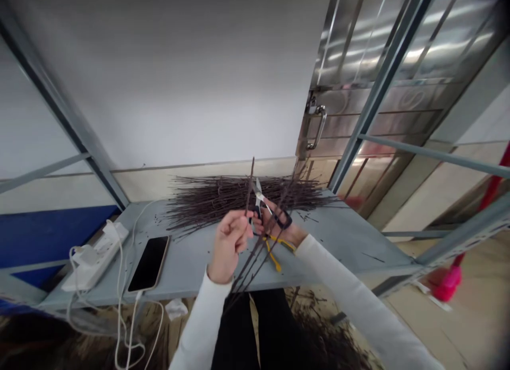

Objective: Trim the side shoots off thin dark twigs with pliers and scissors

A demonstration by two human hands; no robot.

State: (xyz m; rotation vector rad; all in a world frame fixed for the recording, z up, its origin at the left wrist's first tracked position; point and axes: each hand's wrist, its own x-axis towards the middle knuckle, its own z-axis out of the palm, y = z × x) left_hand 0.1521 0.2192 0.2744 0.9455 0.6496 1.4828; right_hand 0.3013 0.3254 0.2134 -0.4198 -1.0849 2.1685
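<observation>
My left hand (pixel 229 241) is pinched shut on a few long, thin dark twigs (pixel 249 192) that run from above the hand down past the table edge. My right hand (pixel 277 225) grips a pair of scissors (pixel 260 195) with black handles and silver blades pointing up and to the left, close to those twigs. Other twigs cross in front of the scissors. Behind both hands, a wide heap of dark twigs (pixel 239 197) lies across the far part of the grey metal table (pixel 350 245). A yellow object (pixel 274 254) sits just below my right hand; its kind is hard to tell.
A black smartphone (pixel 149 263) and white power strip (pixel 95 255) with white cables lie at the table's left. Grey shelf uprights (pixel 382 83) frame the table. A steel door (pixel 378 99) stands to the right. Loose twigs (pixel 326 333) cover the floor below.
</observation>
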